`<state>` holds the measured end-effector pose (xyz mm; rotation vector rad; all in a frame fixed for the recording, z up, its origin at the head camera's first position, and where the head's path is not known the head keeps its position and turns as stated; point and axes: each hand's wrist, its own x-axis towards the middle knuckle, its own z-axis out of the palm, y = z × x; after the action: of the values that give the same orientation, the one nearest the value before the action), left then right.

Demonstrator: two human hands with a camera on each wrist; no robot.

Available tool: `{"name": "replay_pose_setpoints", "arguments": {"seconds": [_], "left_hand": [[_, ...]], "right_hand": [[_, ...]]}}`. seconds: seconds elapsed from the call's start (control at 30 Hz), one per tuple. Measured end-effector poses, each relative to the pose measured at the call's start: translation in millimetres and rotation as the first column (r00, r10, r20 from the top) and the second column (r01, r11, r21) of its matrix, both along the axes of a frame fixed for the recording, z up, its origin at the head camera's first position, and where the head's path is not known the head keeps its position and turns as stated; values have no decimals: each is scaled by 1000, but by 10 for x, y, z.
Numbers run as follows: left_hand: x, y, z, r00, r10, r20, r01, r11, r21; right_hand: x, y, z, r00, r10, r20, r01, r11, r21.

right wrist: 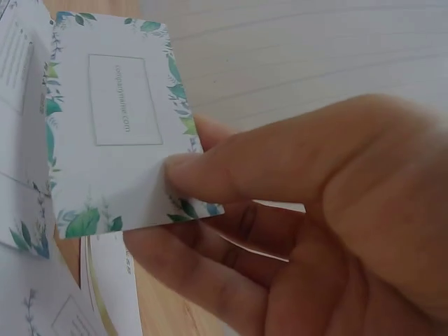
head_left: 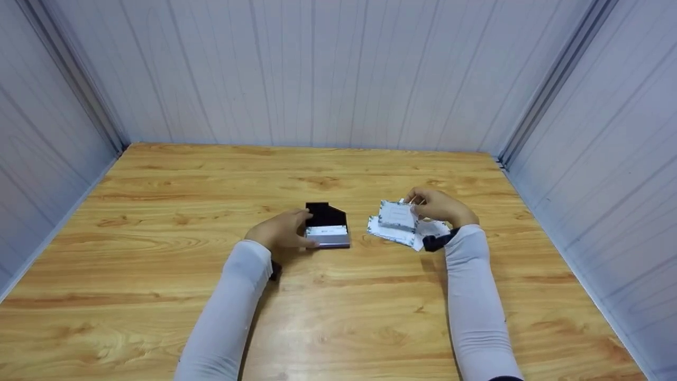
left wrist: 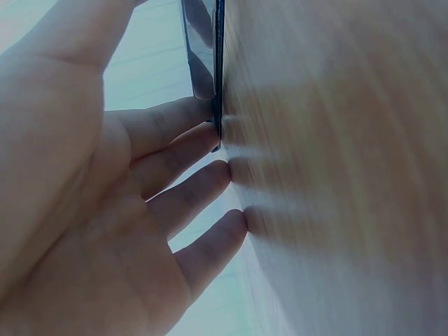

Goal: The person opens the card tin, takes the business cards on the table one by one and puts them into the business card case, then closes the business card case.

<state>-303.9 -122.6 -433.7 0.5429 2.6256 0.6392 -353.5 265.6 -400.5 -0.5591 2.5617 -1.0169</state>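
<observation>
A black business card holder (head_left: pixel 327 216) with a clear-looking front stands on the table, and a white card stack (head_left: pixel 326 230) sits in it. My left hand (head_left: pixel 280 230) holds its left side, thumb at the front and fingers toward the back. In the left wrist view some fingertips (left wrist: pixel 238 218) touch the tabletop beside the holder (left wrist: pixel 203 52). To the right, my right hand (head_left: pixel 438 205) pinches a white business card (right wrist: pixel 115 182) with a green leaf border between thumb and fingers. White edges also show among its lower fingers. Beneath lie loose cards (head_left: pixel 385 233), partly overlapping.
The wood-grain table (head_left: pixel 317 301) extends around both hands. Pale panelled walls (head_left: pixel 328 74) stand at the back and both sides. Dark wrist straps (head_left: pixel 436 242) show at the sleeves.
</observation>
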Motion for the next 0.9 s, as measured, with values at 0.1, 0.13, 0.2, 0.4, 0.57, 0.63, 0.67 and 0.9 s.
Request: {"name": "replay_pose_setpoints", "arguments": {"seconds": [0.1, 0.13, 0.2, 0.4, 0.57, 0.63, 0.67, 0.9], "left_hand": [[-4, 1, 0, 1000, -8, -1, 8, 1000, -2], [-5, 1, -1, 1000, -11, -2, 11, 1000, -2], [-7, 2, -2, 1000, -11, -2, 11, 1000, -2], [-4, -1, -1, 1000, -10, 1, 10, 1000, 1], [-4, 0, -4, 1000, -12, 1, 12, 1000, 10], [-5, 1, -8, 1000, -12, 2, 12, 1000, 11], [-5, 2, -10, 1000, -12, 2, 12, 1000, 10], [-10, -10, -16, 1000, -9, -5, 9, 1000, 5]], "right_hand": [[-6, -10, 5, 1000, -5, -17, 4, 1000, -28], [-10, -12, 6, 1000, -11, -18, 10, 999, -36], [-18, -22, 5, 999, -22, -24, 20, 998, -58], [-26, -66, 7, 997, -59, -45, 52, 988, -143], [-35, -121, -5, 994, -71, -80, 56, 982, -178], [-40, -152, -9, 992, -72, -101, 51, 979, -195], [-41, -169, -8, 991, -70, -115, 46, 978, -201], [-7, -367, 18, 980, -52, -190, 14, 981, -194]]}}
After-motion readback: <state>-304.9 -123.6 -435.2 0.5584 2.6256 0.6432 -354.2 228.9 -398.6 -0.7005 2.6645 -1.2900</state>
